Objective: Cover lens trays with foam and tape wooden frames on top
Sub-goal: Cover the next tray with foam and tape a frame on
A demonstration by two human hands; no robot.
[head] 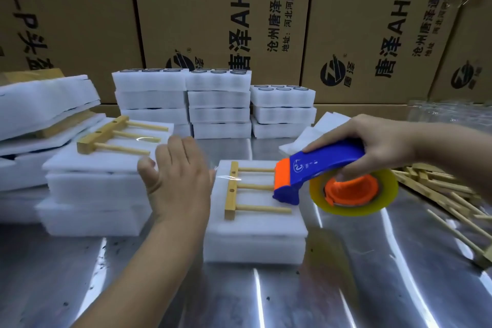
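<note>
Now, between the hands: foam-covered tray stack (255, 229), with the wooden frame (231, 194) flat on top, crossbar toward the left hand (181, 178). Right hand (378, 146) wrapped round the blue tape dispenser (324, 165), orange mouth down on the dowels. Left hand open, fingers straight, blurred, just beside the stack's edge, possibly touching the clear tape (225, 177) end there. Risks: tape lifting or creasing if left unpressed, and frame sliding askew under the dispenser's pull.

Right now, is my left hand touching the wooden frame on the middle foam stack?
Apart. The head view shows a strip of white foam between the left hand and the wooden frame.
</note>
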